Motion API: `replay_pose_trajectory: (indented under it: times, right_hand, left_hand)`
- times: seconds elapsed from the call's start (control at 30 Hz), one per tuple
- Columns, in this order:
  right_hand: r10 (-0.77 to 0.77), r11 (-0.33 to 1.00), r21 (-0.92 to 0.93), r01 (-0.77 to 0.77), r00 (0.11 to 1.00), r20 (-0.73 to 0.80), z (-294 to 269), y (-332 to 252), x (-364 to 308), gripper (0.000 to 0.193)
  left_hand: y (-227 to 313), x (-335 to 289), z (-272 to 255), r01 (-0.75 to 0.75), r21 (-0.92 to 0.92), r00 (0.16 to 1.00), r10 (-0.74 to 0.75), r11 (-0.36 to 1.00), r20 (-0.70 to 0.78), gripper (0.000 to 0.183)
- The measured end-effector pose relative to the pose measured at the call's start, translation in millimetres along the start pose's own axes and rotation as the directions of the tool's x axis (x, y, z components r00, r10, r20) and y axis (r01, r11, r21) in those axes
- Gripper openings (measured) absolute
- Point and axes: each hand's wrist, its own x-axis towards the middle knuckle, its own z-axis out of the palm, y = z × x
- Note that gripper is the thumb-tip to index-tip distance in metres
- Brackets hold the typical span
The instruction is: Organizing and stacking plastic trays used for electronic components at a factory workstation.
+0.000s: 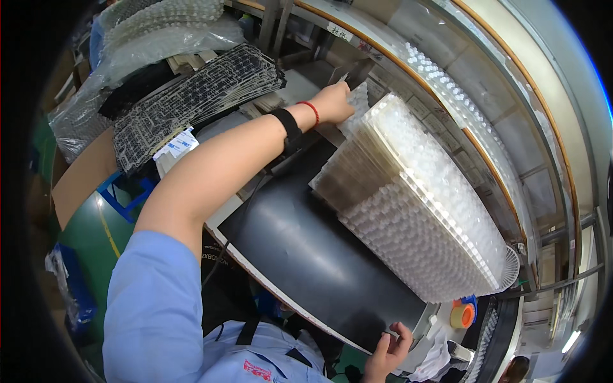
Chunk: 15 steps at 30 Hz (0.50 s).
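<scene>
A tall stack of translucent trays (408, 236), moulded with rows of rounded pockets, stands nested on a black mat (300, 233) spread over a desk (276, 293); whether the pockets hold anything cannot be made out. At upper left, clear plastic film (223, 41) lies by bubble-textured sheets (166, 22), behind a fanned pile of black sheets (198, 99) traced with pale line patterns. A blue container (80, 297), partly covered by clear wrapping, sits low at left, its contents unclear. Small clear pieces (440, 73) line the shelf (367, 29) above.

The worker's left arm, in a short blue sleeve, reaches across to the far end of the stack, a black band and a red bracelet at the wrist. The left hand (335, 103) is curled beside the trays, its fingertips hidden, so its grip cannot be told. The right hand (388, 356) hovers by the desk's near edge, thumb and forefinger apart, nothing visible between them, near a roll of orange-and-yellow tape (463, 315).
</scene>
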Motion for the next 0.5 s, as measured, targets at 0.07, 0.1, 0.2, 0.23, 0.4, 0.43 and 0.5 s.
replay_pose_trajectory:
  times: [0.07, 0.1, 0.2, 0.23, 0.4, 0.43, 0.5]
  right_hand:
    - [-0.019, 0.999, -0.029, 0.019, 1.000, 0.001, -1, 4, -3, 0.036]
    - [-0.045, 0.998, 0.054, 0.045, 0.999, 0.007, -2, 22, 2, 0.036]
    - [-0.099, 0.984, 0.149, 0.098, 0.995, -0.004, -2, 27, 1, 0.036]
    - [-0.108, 0.979, 0.173, 0.107, 0.994, -0.004, -2, 24, 0, 0.035]
    - [-0.133, 0.964, 0.231, 0.129, 0.991, 0.001, -8, 31, -2, 0.033]
    - [-0.131, 0.962, 0.240, 0.128, 0.991, -0.006, -11, 30, -2, 0.033]
    - [-0.069, 0.931, 0.359, 0.058, 0.997, 0.018, -15, 24, -1, 0.033]
  left_hand:
    - [-1, -9, -19, 0.014, 0.013, 0.999, -0.014, 1.000, 0.047, 0.030]
    - [11, -15, -28, 0.008, 0.035, 0.999, -0.010, 0.999, 0.052, 0.030]
    - [37, -39, -65, 0.064, -0.288, 0.990, -0.025, 0.955, 0.139, 0.031]
    - [43, -46, -78, 0.053, -0.284, 0.990, -0.014, 0.957, 0.137, 0.031]
    - [79, -94, -142, -0.189, -0.230, 0.982, 0.176, 0.955, -0.074, 0.032]
    - [86, -106, -157, -0.210, -0.198, 0.975, 0.190, 0.957, -0.116, 0.031]
    - [96, -124, -187, -0.290, -0.124, 0.943, 0.261, 0.949, -0.206, 0.031]
